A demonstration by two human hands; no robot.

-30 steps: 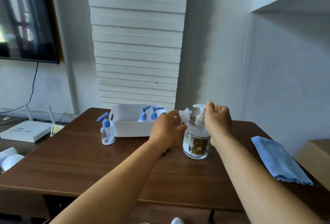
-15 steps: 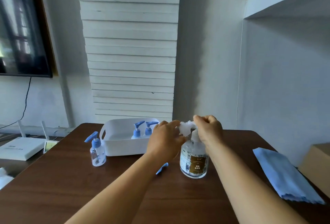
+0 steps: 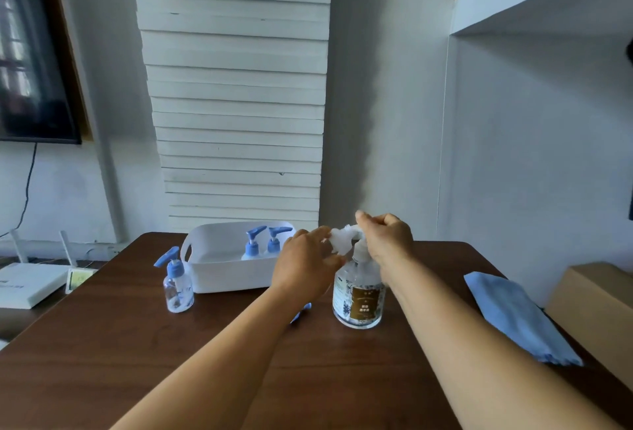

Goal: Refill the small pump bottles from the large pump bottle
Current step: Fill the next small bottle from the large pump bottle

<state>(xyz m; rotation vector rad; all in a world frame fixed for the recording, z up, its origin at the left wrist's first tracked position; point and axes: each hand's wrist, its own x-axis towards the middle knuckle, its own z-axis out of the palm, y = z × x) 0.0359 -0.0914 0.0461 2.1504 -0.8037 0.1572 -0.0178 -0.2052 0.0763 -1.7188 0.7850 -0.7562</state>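
Note:
The large clear pump bottle (image 3: 358, 296) with a brown label stands on the dark wooden table (image 3: 102, 344). My right hand (image 3: 387, 241) is closed over its white pump head. My left hand (image 3: 306, 265) holds a small clear bottle (image 3: 340, 241) with no cap, right at the pump's nozzle. A blue pump cap (image 3: 301, 313) lies on the table, mostly hidden under my left forearm. Another small bottle (image 3: 176, 287) with a blue pump stands to the left. Two more blue-pump bottles (image 3: 263, 244) stand inside the white basket (image 3: 222, 275).
A folded blue cloth (image 3: 513, 313) lies at the table's right side, with a cardboard box (image 3: 596, 299) beyond it. A white router (image 3: 27, 284) sits on a lower surface at the left. The wall runs close behind the basket.
My right hand has come from beside the pump to rest on top of its head. My left hand keeps the small bottle at the nozzle. The view has tilted upward.

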